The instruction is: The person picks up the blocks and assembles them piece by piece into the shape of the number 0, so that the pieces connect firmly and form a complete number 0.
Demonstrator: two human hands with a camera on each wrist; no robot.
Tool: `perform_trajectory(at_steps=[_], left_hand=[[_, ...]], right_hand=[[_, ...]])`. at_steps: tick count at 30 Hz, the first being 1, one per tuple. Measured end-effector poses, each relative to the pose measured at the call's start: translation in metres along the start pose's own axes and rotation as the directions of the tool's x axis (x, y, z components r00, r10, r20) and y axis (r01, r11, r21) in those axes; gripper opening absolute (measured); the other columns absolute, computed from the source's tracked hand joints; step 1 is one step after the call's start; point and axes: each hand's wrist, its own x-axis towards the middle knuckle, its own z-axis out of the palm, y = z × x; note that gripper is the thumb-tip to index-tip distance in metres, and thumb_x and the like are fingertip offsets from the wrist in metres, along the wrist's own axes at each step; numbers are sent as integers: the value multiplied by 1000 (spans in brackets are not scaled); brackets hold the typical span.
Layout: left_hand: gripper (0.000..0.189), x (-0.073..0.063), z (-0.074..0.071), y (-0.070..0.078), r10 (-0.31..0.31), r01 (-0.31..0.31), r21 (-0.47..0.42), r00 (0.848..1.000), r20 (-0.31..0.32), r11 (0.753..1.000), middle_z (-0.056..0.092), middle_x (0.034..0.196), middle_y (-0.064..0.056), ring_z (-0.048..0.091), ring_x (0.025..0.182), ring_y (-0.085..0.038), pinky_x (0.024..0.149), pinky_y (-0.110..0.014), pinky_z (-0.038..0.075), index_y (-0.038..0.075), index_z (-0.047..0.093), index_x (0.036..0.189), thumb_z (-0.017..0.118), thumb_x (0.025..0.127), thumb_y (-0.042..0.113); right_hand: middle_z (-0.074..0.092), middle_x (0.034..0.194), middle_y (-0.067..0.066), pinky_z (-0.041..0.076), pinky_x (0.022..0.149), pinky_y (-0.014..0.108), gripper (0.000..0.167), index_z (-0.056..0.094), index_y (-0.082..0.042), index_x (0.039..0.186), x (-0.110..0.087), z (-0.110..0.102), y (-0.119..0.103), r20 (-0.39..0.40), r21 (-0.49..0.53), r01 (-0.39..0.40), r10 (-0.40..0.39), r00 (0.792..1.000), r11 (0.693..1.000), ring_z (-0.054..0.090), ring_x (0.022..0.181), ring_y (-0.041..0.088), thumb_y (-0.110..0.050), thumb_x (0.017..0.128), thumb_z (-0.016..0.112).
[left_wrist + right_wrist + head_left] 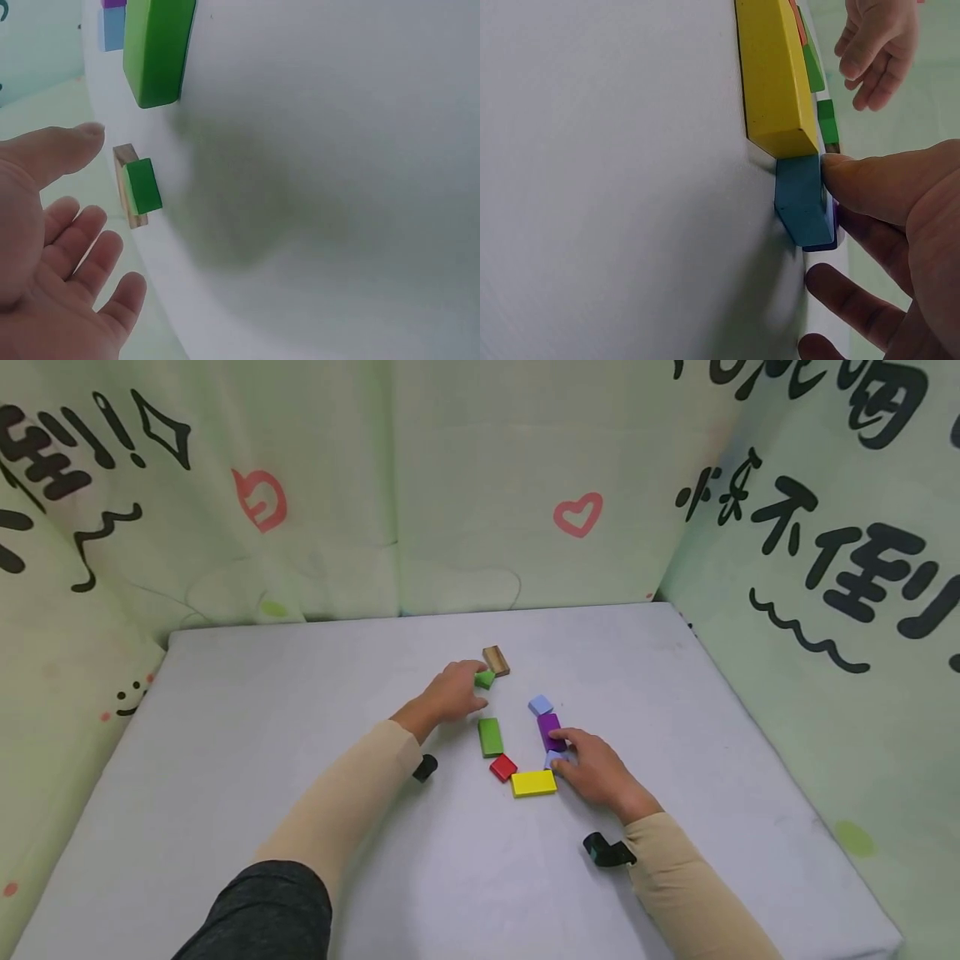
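Note:
In the head view, my left hand (450, 692) is over the small green block (485, 679), fingers loosely bent. The left wrist view shows nothing between the thumb and fingers of this left hand (67, 225). My right hand (600, 770) is at the right side of the arrangement. Its thumb touches the light blue block (801, 191) beside the yellow block (533, 784), while the index finger reaches to the purple block (551, 732). The other fingers of the right hand (907, 225) are spread apart.
A second light blue block (540, 705) lies beyond the purple one. A longer green block (491, 737) and a red block (503, 767) form the left side. The wooden block (496, 660) lies farthest back on the white table (247, 735). Printed curtains (480, 485) surround the table.

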Motion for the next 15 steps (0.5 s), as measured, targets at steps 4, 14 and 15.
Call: perform_trajectory(at_steps=[4,14,15], left_hand=[[61,4,2,-1,-18,18,-37,1000,4,999,47,148,-10,44,131,-26,110,-40,37,8,44,149,70,95,19],[56,14,11,-2,-53,38,-116,991,-123,993,49,147,-11,47,130,-25,108,-37,39,4,45,147,68,97,16],[55,15,12,-2,-55,39,-119,990,-130,992,49,147,-11,47,130,-25,108,-37,39,3,45,146,68,97,16]], right_hand=[[49,144,24,36,106,58,47,52,-3,142,0,0,0,0,3,-2,2,1000,1000,46,131,44,-14,98,63],[50,143,24,37,106,57,46,53,-3,141,-1,1,2,-13,8,8,-8,1000,1000,47,130,43,-14,98,63],[50,143,24,37,106,57,46,53,-3,141,-1,1,2,-13,9,9,-8,1000,1000,47,130,43,-14,98,63]])
